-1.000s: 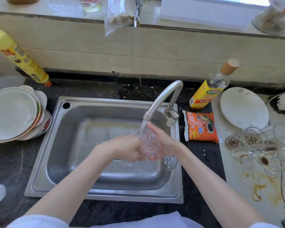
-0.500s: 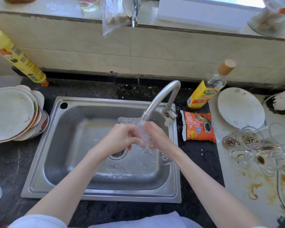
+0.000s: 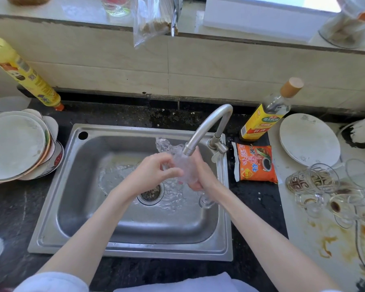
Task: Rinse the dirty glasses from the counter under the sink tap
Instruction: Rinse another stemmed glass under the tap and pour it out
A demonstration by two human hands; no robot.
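A clear stemmed glass (image 3: 182, 165) is held under the running tap (image 3: 207, 127) over the steel sink (image 3: 122, 245). My right hand (image 3: 200, 175) grips its bowl from the right, and the foot of the glass shows below that hand. My left hand (image 3: 154, 171) curls its fingers round the bowl from the left. Water splashes off the glass toward the back of the basin. Several dirty glasses (image 3: 316, 182) lie and stand on the stained counter at the right.
A stack of plates (image 3: 15, 146) sits left of the sink. An orange sauce packet (image 3: 254, 163), a yellow-labelled bottle (image 3: 266, 116) and a white plate (image 3: 308, 140) are right of the tap. A yellow spray can (image 3: 23, 74) leans at the back left.
Both hands have lifted the glass higher and closer to the spout. Water now splashes off it toward the back of the sink.
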